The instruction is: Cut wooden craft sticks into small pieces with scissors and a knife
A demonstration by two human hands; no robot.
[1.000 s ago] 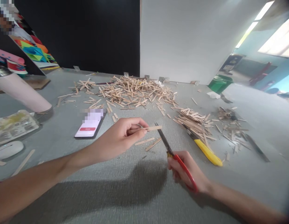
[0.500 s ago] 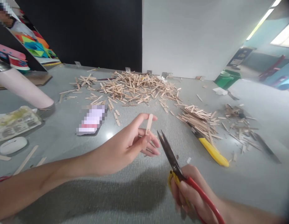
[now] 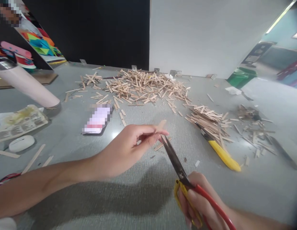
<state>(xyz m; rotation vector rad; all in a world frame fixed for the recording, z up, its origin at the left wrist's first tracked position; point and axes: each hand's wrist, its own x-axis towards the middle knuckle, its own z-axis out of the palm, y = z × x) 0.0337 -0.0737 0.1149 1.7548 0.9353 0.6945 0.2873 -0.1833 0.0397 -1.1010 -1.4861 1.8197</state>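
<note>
My left hand (image 3: pixel 133 143) pinches a short wooden stick (image 3: pixel 160 125) between thumb and fingers, held above the grey table (image 3: pixel 129 198). My right hand (image 3: pixel 198 203) grips red and yellow handled scissors (image 3: pixel 179 167). Their dark blades point up and left, with the tips right at the stick beside my left fingertips. A cut stick piece (image 3: pixel 161 145) lies on the table just under the blades.
A big heap of wooden sticks (image 3: pixel 141 86) lies at the back, a smaller pile (image 3: pixel 208 119) to the right with a yellow utility knife (image 3: pixel 220 151). A phone (image 3: pixel 97 121), a white mouse (image 3: pixel 21 142), a pink cylinder (image 3: pixel 26 84) and loose sticks (image 3: pixel 33 158) sit left.
My left hand turned the stick from upright to lying flatter in a pinch. The scissors moved in until their tips meet the stick. The view shifted slightly.
</note>
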